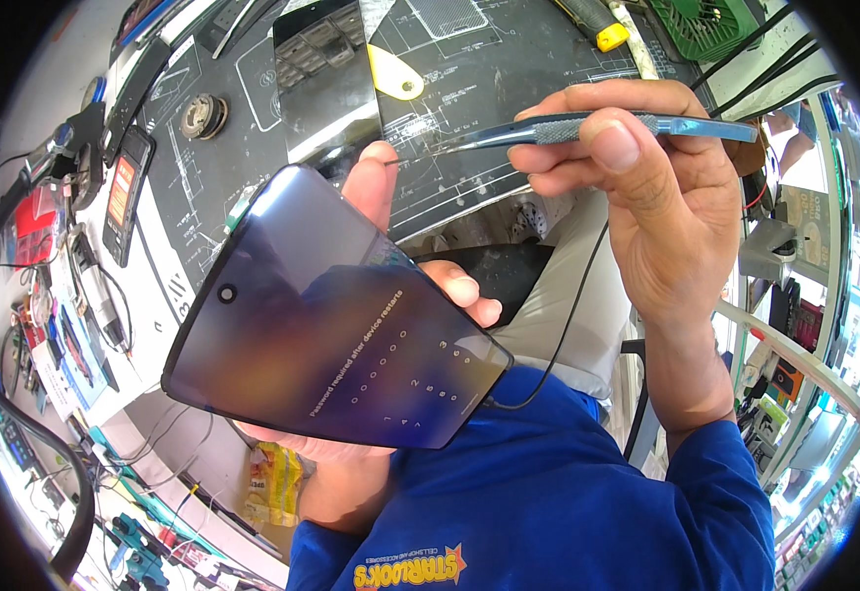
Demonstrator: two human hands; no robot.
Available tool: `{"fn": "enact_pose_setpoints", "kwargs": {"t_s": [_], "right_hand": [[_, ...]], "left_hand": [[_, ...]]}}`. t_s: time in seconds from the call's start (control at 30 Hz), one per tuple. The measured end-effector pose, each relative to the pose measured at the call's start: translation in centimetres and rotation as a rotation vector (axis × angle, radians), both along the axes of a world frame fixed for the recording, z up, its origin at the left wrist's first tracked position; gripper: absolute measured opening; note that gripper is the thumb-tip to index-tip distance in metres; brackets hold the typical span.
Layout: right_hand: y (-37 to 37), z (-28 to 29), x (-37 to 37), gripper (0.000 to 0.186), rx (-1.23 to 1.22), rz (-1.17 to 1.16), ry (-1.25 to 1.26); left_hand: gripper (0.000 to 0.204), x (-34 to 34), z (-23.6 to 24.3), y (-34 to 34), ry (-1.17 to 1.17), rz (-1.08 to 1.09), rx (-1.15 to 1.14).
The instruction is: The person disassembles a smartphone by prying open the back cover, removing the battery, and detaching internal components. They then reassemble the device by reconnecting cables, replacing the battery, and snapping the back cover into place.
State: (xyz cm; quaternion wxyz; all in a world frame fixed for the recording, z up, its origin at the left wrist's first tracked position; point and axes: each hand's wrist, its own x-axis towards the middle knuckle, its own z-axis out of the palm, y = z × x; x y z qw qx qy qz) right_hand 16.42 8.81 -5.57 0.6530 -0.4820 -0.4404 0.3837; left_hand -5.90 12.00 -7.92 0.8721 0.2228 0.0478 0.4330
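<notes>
The right hand (646, 187) pinches blue tweezers (587, 128) between thumb and fingers, tips pointing left toward the left thumb. The left hand (390, 295) cradles a phone (321, 315) from beneath, fingers wrapped round its edges, screen lit, held above the dark tabletop (489, 69). A thin cable (568, 315) runs from the phone's end.

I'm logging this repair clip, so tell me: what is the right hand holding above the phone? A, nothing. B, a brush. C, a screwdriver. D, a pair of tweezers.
D: the right hand pinches slim blue tweezers whose fine tip points toward the top edge of the phone, held in the left hand.
</notes>
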Motion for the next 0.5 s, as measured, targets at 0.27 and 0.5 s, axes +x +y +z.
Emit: {"fn": "enact_pose_setpoints", "kwargs": {"t_s": [0.27,0.5], "right_hand": [[0.03,0.06,-0.16,0.024,0.001,0.010,0.003],[0.17,0.09,-0.26,0.023,-0.008,0.010,-0.007]], "left_hand": [[0.105,0.02,0.32,-0.17,0.055,0.017,0.018],[0.106,0.12,0.15,-0.18,-0.004,0.006,-0.005]]}}
